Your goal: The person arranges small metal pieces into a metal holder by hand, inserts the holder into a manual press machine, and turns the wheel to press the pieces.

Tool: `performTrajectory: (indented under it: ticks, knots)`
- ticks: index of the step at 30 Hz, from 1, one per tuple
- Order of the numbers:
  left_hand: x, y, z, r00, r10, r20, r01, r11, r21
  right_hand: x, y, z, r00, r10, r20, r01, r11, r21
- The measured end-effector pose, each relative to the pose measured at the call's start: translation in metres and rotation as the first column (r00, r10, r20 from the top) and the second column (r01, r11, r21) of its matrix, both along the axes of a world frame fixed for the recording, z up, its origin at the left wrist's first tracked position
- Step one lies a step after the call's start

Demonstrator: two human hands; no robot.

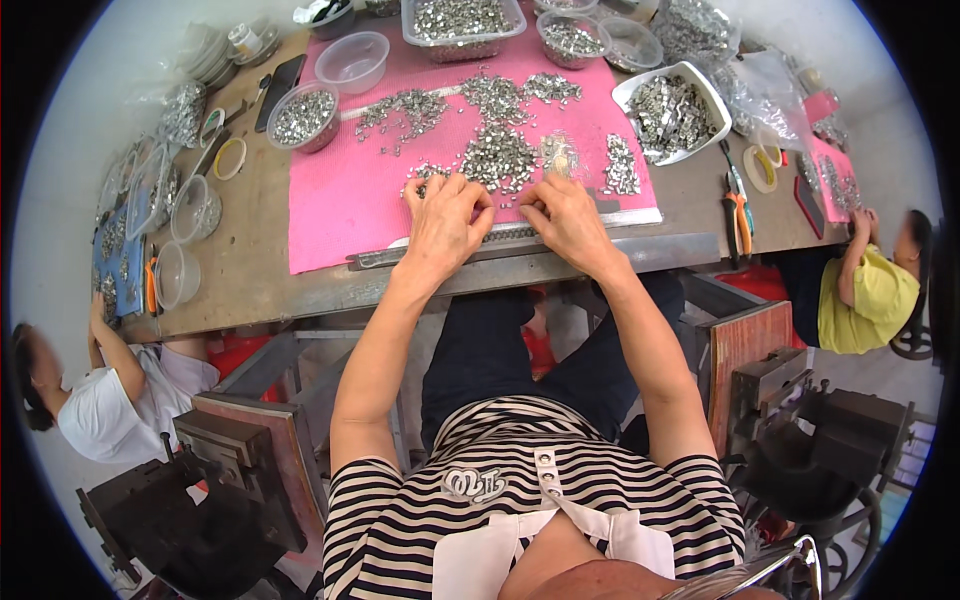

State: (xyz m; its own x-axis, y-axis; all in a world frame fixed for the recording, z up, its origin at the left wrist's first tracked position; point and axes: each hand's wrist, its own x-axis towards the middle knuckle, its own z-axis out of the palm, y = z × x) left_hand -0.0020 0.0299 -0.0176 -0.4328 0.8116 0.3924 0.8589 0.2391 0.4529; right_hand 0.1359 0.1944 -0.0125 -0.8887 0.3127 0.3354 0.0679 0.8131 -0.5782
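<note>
A long, narrow metal strip with a row of small notches (510, 234) lies along the near edge of the pink ribbed mat (330, 215). Over its left part is my left hand (445, 222), fingers curled and thumb drawn in toward them. My right hand (568, 222) bends over the strip's right part, its thumb and fingertips pinched together. Whatever small piece either hand pinches is too small or hidden to tell. Just beyond the hands spreads a heap of small shiny metal pieces (497, 157), with a flat patch of similar pieces (621, 165) to the right.
Tubs of metal pieces stand around the mat: a round one (305, 117), a rectangular one (462, 45) and a white square one (672, 112). Orange-handled pliers (738, 215) lie at the right. Co-workers sit at left (120, 400) and right (870, 300).
</note>
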Motion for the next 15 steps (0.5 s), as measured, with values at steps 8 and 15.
performTrajectory:
  ticks: [8, 15]
  knots:
    - [0.002, -0.002, 0.002, 1.000, -0.011, -0.012, 0.011, 1.000, -0.003, -0.008, -0.005, -0.006, 0.995, 0.016, -0.099, -0.006, 0.995, 0.100]
    - [-0.001, -0.004, 0.001, 0.996, -0.035, -0.079, 0.037, 0.999, 0.021, -0.019, 0.001, -0.004, 0.996, 0.092, 0.012, -0.093, 0.985, 0.146]
